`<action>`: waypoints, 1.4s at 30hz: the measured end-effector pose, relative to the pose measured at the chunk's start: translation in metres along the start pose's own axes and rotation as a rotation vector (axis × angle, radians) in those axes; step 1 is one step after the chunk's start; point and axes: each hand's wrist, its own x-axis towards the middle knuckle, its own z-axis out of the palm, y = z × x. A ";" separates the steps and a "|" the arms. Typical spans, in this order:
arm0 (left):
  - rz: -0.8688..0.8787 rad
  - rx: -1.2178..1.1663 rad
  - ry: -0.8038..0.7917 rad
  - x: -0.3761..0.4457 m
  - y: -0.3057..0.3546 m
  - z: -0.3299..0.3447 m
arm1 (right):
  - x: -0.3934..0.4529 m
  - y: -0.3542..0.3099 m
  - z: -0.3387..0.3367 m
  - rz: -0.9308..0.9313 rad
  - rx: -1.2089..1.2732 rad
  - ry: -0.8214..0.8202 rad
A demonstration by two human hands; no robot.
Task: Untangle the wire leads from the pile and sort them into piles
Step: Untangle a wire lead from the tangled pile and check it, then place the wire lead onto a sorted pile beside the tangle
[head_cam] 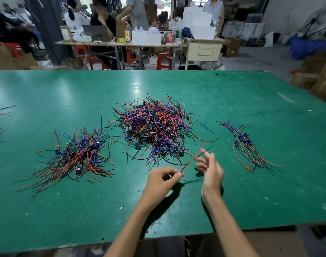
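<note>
A big tangled pile [156, 127] of red, blue and black wire leads with small green boards lies mid-table. A looser pile [78, 154] sits to its left, and a small tidy bundle [245, 145] lies at the right. My left hand [163, 179] pinches the near end of a red wire lead [191, 161] that runs up toward the big pile. My right hand [210, 167] is beside it with fingers spread, touching the same lead higher up; the lead is blurred there.
The green table [232, 101] reaches to a near edge at the bottom. A few stray leads [0, 112] lie at the far left edge. Behind the table stand people, red stools, benches with white boxes and bottles, and cardboard cartons at the right.
</note>
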 end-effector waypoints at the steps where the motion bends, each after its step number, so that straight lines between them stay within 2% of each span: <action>1: -0.021 -0.062 0.024 0.001 0.003 -0.001 | -0.002 0.003 -0.002 -0.042 -0.096 -0.051; 4: -0.111 -0.261 0.120 0.008 0.015 -0.004 | -0.010 0.010 -0.004 -0.242 -0.480 -0.217; 7: -0.214 -0.493 0.156 0.012 0.024 -0.010 | -0.020 0.007 0.000 -0.343 -0.666 -0.431; 11: -0.291 -0.766 0.194 0.013 0.031 -0.010 | -0.028 0.002 0.003 -0.406 -0.661 -0.524; 18: -0.411 -1.014 0.238 0.016 0.035 0.001 | -0.033 0.001 0.005 -0.560 -0.599 -0.478; 21: -0.406 -0.974 0.238 0.017 0.035 0.008 | -0.032 0.003 0.004 -0.576 -0.477 -0.437; 24: -0.416 -0.827 0.232 0.013 0.032 0.011 | -0.028 0.005 0.001 -0.468 -0.354 -0.391; 30: -0.369 -0.815 0.310 0.007 0.025 0.017 | -0.021 0.004 0.000 -0.310 -0.297 -0.311; 36: -0.292 -0.778 0.358 0.006 0.019 0.027 | -0.024 0.001 0.001 -0.239 -0.197 -0.393; 42: -0.231 -0.647 0.440 0.001 0.018 0.036 | -0.022 0.000 -0.002 -0.117 -0.074 -0.326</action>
